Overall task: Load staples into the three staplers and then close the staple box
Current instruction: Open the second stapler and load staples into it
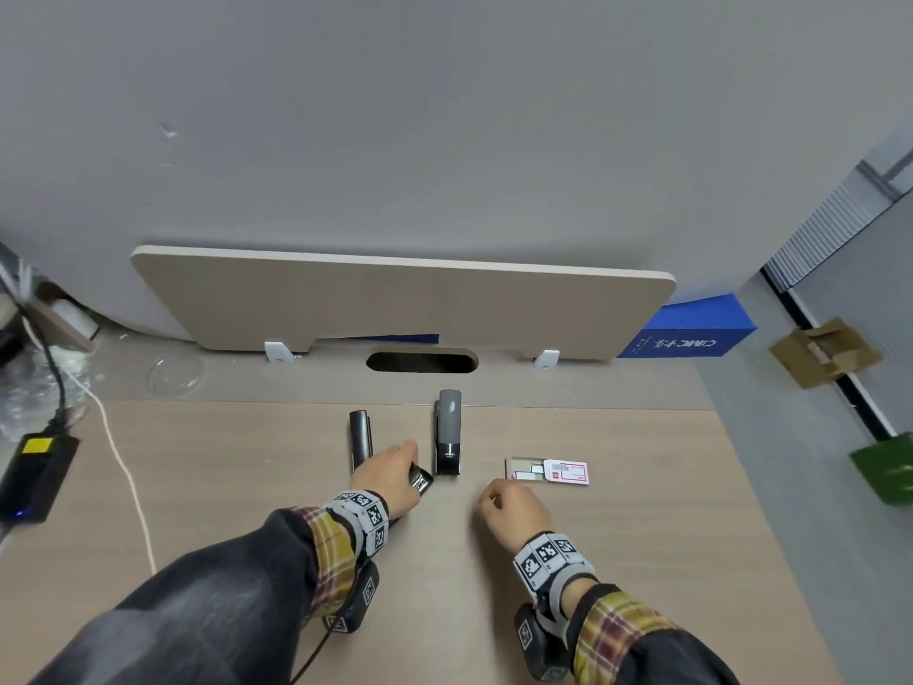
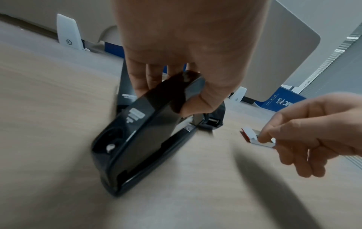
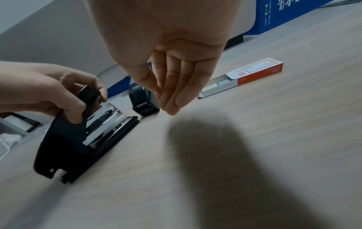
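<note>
Stapler in hand: the black stapler (image 2: 149, 128) sits on the desk (image 1: 617, 561); its top is lifted up, likely so staples can go in.
Left hand: the left hand (image 1: 388, 474) curls round the lifted top, thumb on one side, fingers on the other.
Right hand: the right hand (image 3: 166, 65) hangs over the desk with fingers straight and together, holding nothing I can see.
Staple box: the staple box (image 3: 246, 75) lies just past the right fingertips, tray slid out.
Other staplers: the grey stapler (image 1: 448, 432) stands just beyond the left fingers; the slim black stapler (image 1: 360, 437) lies on their other side.
Only one view shows: the right wrist view shows the shiny metal track (image 3: 103, 122) inside; the head view hides it.
</note>
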